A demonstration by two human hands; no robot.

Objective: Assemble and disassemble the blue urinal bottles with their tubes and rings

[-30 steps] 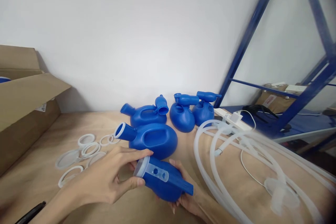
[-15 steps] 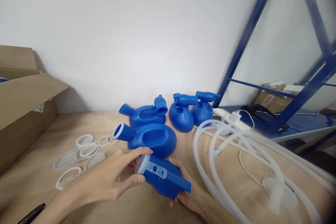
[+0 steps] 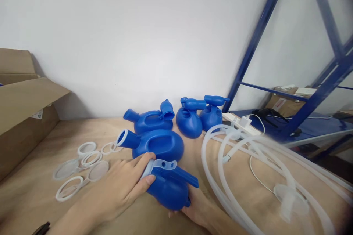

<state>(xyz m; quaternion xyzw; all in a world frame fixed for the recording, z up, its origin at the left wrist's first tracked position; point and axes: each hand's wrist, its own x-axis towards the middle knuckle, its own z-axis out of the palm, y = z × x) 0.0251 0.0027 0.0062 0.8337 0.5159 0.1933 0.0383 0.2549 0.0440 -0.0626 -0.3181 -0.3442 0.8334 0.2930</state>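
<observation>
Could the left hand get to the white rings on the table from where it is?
Probably yes: the white rings lie just left of the left hand, nothing between, though its fingers grip the clear cap on the blue bottle.

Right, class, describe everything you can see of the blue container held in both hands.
The blue container looks like glossy moulded plastic: a rounded body with a flat handle pointing right. A translucent cap with a holed strap covers its neck. The left hand pinches the cap, the right hand cradles it underneath.
</observation>
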